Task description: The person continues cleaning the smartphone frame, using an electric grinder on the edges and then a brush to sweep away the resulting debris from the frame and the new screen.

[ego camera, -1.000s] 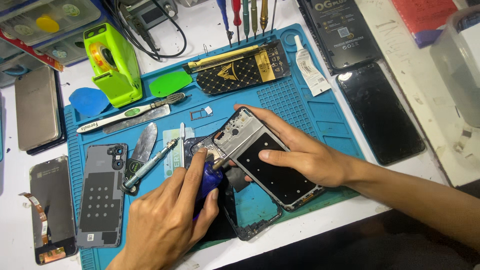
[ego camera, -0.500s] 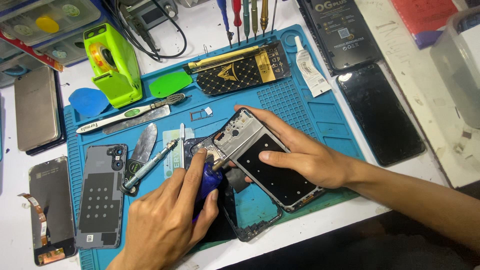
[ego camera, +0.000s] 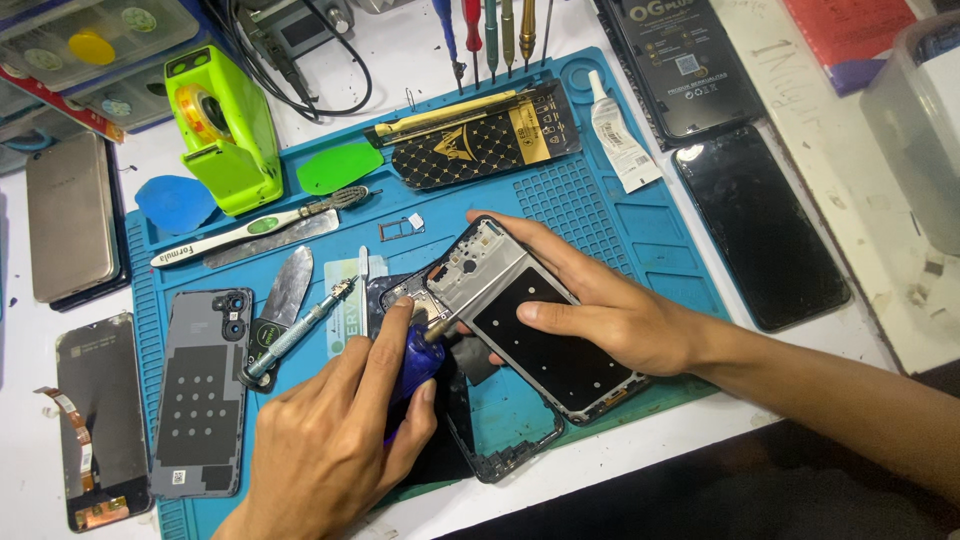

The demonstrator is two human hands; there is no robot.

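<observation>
An opened phone body [ego camera: 540, 330] with a grey metal frame and black inner plate lies tilted on a blue work mat [ego camera: 640, 230]. My right hand [ego camera: 610, 310] rests flat on it, fingers spread along its upper edge and middle. My left hand [ego camera: 340, 440] grips a blue-handled tool [ego camera: 418, 362]. Its tip touches the phone's upper left corner. A second black frame [ego camera: 500, 430] lies partly under the phone and my left hand.
A grey back cover [ego camera: 200, 390], a screwdriver [ego camera: 300, 330], a metal spatula [ego camera: 285, 290], a toothbrush [ego camera: 260, 225], green and blue picks, a gold-black package [ego camera: 480, 135] and a glue tube [ego camera: 618, 135] lie on the mat. Around it are a green tape dispenser [ego camera: 220, 125], other phones and a black screen [ego camera: 760, 225].
</observation>
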